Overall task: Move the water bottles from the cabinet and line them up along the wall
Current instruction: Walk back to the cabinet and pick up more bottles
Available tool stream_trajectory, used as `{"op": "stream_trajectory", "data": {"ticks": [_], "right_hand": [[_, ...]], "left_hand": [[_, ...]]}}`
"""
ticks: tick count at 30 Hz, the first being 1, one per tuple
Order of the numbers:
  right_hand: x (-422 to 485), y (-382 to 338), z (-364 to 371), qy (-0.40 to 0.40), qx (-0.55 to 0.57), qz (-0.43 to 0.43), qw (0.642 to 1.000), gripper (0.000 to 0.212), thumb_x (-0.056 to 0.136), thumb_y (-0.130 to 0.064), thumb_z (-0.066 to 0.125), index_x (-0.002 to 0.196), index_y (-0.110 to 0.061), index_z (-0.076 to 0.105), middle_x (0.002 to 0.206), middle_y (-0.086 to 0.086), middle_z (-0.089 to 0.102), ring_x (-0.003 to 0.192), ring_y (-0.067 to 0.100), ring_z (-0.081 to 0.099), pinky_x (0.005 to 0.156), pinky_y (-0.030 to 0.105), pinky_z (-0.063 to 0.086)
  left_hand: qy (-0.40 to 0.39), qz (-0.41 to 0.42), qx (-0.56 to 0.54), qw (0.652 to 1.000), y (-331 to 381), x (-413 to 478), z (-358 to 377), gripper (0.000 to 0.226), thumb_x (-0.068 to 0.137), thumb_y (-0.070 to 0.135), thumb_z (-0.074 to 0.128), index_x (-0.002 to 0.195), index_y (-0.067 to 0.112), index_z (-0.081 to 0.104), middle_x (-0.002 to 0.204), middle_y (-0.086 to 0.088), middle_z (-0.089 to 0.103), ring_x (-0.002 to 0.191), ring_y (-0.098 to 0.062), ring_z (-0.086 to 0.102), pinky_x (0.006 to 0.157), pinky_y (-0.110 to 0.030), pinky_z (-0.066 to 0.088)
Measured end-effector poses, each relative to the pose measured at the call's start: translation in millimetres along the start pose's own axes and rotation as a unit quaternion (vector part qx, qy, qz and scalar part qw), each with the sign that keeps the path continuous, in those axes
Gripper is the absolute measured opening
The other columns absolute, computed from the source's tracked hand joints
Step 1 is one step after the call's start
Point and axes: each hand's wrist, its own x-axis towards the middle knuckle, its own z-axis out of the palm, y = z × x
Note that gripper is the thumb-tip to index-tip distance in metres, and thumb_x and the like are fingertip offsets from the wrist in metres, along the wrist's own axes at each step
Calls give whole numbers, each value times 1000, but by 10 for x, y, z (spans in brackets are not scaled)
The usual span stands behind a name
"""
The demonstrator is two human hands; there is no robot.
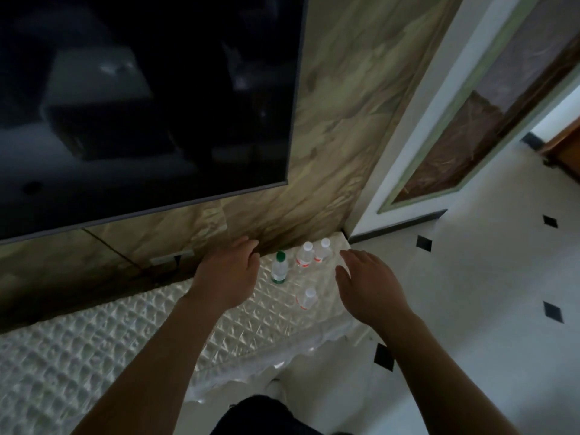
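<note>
Water bottles, four in all, are standing upright on the quilted white cover (125,334) at its right end. The green-capped bottle (279,267) is standing near the marbled wall (329,136). Just to its right, the left red-label bottle (304,255) and the right red-label bottle (322,251) are sitting side by side, close to the wall. The front red-label bottle (307,299) is standing apart from them, nearer the cover's front edge. The left hand (230,271) is hovering just left of the green-capped bottle, fingers loosely relaxed and gripping nothing. The right hand (367,284) is hovering to the right of the bottles, fingers straight and slightly spread, also empty. A dark television screen (141,105) is hanging on the wall above.
</note>
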Motion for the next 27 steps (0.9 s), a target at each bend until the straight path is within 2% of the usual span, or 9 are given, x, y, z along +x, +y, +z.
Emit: {"op": "stream_trajectory", "data": {"ticks": [6,10,14,17,20,24,27], "right_hand": [[430,344,-123,2,9,-29,1000,38,96,-36,35,120,-17,57,115,2,64,105,18,58,94,36,46],[727,636,-205,-8,2,-65,998,35,97,-35,38,116,-15,58,113,3,63,104,20,57,93,36,45],[1036,972,-283,-32,-7,-110,993,30,97,-35,39,110,-15,57,107,2,62,101,20,57,87,34,43],[1250,1233,-324,-57,-10,-157,986,33,97,-35,38,117,-16,55,113,2,61,105,20,55,89,34,42],[1401,1455,-352,-86,6,-196,977,36,97,-36,37,122,-16,53,117,3,60,108,22,54,90,36,43],[1578,1655,-340,-110,4,-250,962,36,98,-35,37,123,-15,53,118,5,61,107,23,55,90,37,44],[1697,1722,-296,-124,4,-271,955,34,98,-33,38,120,-14,55,116,5,61,104,23,55,87,36,44]], "left_hand": [[-13,-13,6,1000,294,391,-12,47,102,37,28,145,22,38,154,0,35,141,-18,31,115,-40,27],[19,-46,16,999,510,542,97,45,101,37,31,143,22,43,150,-1,41,138,-20,37,114,-41,30],[42,-97,29,994,801,602,269,54,96,43,23,140,22,46,146,-1,47,133,-22,42,112,-40,32],[66,-139,11,988,1076,619,398,53,93,42,26,136,21,51,141,-2,52,128,-23,48,109,-37,37],[86,-180,-5,980,1325,627,535,46,98,37,34,138,20,50,145,-3,48,133,-20,44,111,-35,33],[107,-208,-37,971,1573,652,705,44,100,32,37,141,19,46,150,-2,43,139,-16,37,114,-34,30],[116,-221,-48,967,1673,666,800,43,100,31,36,140,19,47,150,-2,43,137,-16,39,114,-34,32]]}}
